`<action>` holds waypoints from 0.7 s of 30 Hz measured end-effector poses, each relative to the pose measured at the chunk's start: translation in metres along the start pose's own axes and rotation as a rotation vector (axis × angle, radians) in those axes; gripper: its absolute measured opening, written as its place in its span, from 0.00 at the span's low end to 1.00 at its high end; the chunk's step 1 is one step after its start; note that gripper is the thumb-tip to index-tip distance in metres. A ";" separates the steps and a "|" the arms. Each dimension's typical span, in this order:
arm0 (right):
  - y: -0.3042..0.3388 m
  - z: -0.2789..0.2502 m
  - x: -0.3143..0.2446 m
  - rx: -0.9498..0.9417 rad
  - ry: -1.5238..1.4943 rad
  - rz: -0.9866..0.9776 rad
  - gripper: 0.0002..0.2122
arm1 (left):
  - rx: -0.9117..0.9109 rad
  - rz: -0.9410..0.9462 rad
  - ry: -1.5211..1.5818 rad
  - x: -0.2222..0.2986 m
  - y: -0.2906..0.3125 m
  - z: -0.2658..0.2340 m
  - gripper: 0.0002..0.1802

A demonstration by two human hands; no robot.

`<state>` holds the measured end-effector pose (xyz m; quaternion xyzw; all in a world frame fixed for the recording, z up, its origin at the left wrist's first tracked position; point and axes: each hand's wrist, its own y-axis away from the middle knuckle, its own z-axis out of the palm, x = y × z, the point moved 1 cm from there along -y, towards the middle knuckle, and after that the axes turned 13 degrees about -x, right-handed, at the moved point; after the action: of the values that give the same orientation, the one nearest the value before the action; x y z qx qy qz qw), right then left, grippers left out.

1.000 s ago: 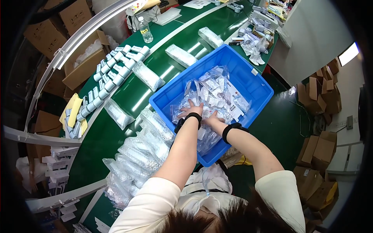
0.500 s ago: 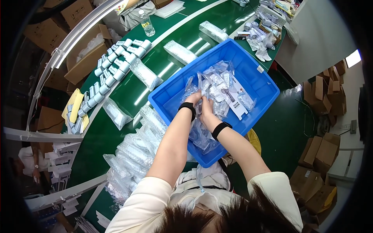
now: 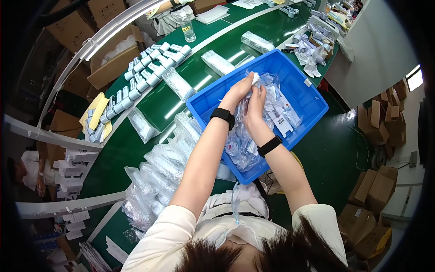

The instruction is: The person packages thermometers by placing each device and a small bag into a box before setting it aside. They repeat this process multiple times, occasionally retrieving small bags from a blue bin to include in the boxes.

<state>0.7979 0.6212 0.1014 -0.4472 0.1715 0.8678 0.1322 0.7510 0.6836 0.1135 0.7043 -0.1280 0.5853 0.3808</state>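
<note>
A blue plastic bin (image 3: pixel 312 97) holds a heap of small clear plastic packets (image 3: pixel 242 147) and a white printed card (image 3: pixel 282 121). Over the heap, my left hand (image 3: pixel 241 89) and my right hand (image 3: pixel 255 108) come together. Between their fingertips is a small white item in clear plastic (image 3: pixel 256 80); what is inside it I cannot make out. My left fingers are closed at it from the left, my right fingers from below and the right. Part of the heap is hidden behind my hands. Each wrist wears a black band.
Bubble-wrapped packages (image 3: pixel 158 167) pile up left of the bin, and more lie spaced along the green table (image 3: pixel 199 63). Grey-blue cylindrical parts (image 3: pixel 136 86) stand in rows at the left. A water bottle (image 3: pixel 187 29) is farther back. Cardboard boxes (image 3: pixel 383 190) are at the right.
Both hands have risen out of the heap and moved a little away from me, now with a small white plastic-wrapped item at the fingertips. The view has shifted slightly.
</note>
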 end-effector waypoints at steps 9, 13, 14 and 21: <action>0.068 0.069 -0.039 -0.240 0.114 -0.187 0.21 | 0.114 0.401 0.098 0.030 0.069 -0.025 0.33; 0.103 0.098 -0.021 -0.376 0.111 -0.212 0.20 | 0.289 0.425 0.131 0.024 0.134 -0.040 0.33; 0.121 0.107 -0.014 -0.412 0.115 -0.182 0.20 | 0.336 0.441 0.121 0.017 0.152 -0.047 0.33; 0.257 0.161 0.073 -0.602 0.113 0.015 0.21 | 0.670 0.344 0.087 -0.087 0.305 -0.090 0.34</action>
<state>0.5406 0.4602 0.1744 -0.5128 -0.0829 0.8542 -0.0222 0.4698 0.5152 0.1533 0.7324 -0.0296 0.6795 0.0303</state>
